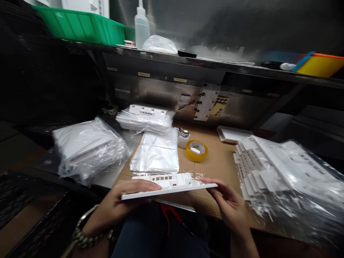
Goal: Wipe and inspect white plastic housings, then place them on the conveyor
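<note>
Both hands pinch a flat white panel, level, just off the near edge of the desk.

Left hand [126, 200] has its fingers curled over the panel [169, 184] at one end, thumb hidden beneath; right hand [228, 200] takes the other end on its fingertips, loosely closed. That light grip looks like the weak spot: the thin panel could tip and drop into the lap, since it hangs past the desk [215, 161] edge. Open room is narrow. A flat bag [156, 152] and a tape roll [196, 150] lie just ahead, and a loose pile of parts [268, 168] crowds the right wrist. A careless sweep there could snag the plastic wrap.
</note>
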{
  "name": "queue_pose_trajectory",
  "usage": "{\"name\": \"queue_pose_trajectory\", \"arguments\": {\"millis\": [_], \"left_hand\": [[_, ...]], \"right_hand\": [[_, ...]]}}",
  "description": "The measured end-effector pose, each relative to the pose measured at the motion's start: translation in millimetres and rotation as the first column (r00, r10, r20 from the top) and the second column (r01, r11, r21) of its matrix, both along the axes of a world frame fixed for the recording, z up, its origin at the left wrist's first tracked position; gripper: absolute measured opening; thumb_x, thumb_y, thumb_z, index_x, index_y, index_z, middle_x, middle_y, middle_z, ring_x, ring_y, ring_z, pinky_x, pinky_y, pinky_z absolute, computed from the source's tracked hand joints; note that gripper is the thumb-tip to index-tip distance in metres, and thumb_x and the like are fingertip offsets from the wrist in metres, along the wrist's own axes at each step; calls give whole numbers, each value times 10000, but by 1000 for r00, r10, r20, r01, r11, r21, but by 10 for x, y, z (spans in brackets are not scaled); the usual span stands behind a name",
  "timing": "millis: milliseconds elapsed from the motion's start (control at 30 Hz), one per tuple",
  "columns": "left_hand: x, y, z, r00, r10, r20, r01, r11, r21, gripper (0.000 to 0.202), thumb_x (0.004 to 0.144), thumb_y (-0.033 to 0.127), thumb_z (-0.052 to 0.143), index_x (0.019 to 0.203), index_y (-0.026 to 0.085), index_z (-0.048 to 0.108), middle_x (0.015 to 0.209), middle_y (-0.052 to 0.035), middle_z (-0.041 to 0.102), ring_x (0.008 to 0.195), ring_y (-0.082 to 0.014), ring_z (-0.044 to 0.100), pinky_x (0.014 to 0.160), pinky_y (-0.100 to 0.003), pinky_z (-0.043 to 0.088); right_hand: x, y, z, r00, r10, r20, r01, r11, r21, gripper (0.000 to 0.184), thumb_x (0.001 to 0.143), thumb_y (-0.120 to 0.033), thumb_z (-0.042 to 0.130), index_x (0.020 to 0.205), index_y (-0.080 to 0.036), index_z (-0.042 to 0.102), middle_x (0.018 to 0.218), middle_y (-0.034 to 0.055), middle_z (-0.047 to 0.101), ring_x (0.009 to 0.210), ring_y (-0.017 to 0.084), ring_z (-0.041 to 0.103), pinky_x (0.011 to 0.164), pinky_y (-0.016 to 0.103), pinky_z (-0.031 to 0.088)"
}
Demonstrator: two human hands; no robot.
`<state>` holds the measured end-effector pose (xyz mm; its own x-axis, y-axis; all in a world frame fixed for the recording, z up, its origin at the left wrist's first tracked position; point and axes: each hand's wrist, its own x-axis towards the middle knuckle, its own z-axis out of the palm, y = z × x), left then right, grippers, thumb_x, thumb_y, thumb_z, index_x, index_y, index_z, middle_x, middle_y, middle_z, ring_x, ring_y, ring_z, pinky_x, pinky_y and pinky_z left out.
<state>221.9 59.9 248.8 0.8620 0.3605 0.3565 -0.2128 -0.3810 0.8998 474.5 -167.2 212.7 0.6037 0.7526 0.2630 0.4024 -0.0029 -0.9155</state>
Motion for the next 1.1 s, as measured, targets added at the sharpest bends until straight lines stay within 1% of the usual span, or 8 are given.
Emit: {"name": "queue_pose_trajectory", "arguments": {"millis": [167,500,667,767,833,900,967,1100], "left_hand": [[23,-23,-28,998,-63,15,64,992,-110,283,932,140,691,1178,255,768,1154,-66,750,1097,-239,710,998,-330,558],[-44,16,-114,1000,-12,-3,12,997,-77,286,949,164,677,1193,291,756,1163,-28,750,1098,-199,705,994,-250,536],[-88,3,-177,999,34,-3,-34,997,-64,244,956,222,674,1176,267,769,1178,-51,744,1144,-243,691,1092,-345,502],[-137,-28,-233,986,163,-19,-164,986,-23,287,942,235,704,1212,318,753,1206,-7,735,1158,-214,686,1062,-258,508],[-166,-57,-254,970,242,-3,-241,970,28,337,945,224,700,1257,348,724,1230,23,726,1160,-193,684,1010,-200,523],[-179,-98,-244,958,285,39,-288,954,86,369,957,211,681,1293,363,694,1246,47,719,1156,-174,684,1017,-180,510],[-179,-152,-205,935,343,86,-352,927,131,361,968,207,662,1296,357,683,1251,60,714,1146,-160,686,1024,-168,500],[-182,-246,-113,847,505,167,-528,835,157,241,987,242,647,1212,298,712,1209,47,727,1080,-153,708,1009,-164,511]], "right_hand": [[73,-34,-132,1000,-22,-10,22,999,37,180,947,-262,671,1118,-283,725,1166,36,749,1138,215,701,1040,312,564],[-4,12,-61,999,14,32,-15,999,42,226,967,-214,646,1157,-316,714,1187,8,741,1130,191,700,1049,314,556],[108,24,67,998,56,43,-55,998,-13,211,986,-297,619,1158,-290,742,1204,39,738,1146,218,692,1020,339,554],[412,313,194,997,-14,73,18,998,-55,341,1017,-425,542,1252,-252,719,1170,68,748,1131,229,696,1024,381,541],[695,662,224,953,-171,249,217,961,-171,429,1012,-502,504,1167,-188,751,1144,91,750,1101,224,691,1002,372,531],[972,1058,188,935,-140,326,240,926,-291,429,963,-489,567,1070,-134,782,1104,113,755,1038,242,690,960,376,516],[1178,1410,107,930,-38,365,204,881,-428,314,876,-397,687,868,-103,797,915,97,757,969,229,688,947,348,491],[1299,1781,-54,902,73,426,221,769,-600,192,773,-238,816,686,-135,680,804,67,701,949,202,653,983,418,489]]}}
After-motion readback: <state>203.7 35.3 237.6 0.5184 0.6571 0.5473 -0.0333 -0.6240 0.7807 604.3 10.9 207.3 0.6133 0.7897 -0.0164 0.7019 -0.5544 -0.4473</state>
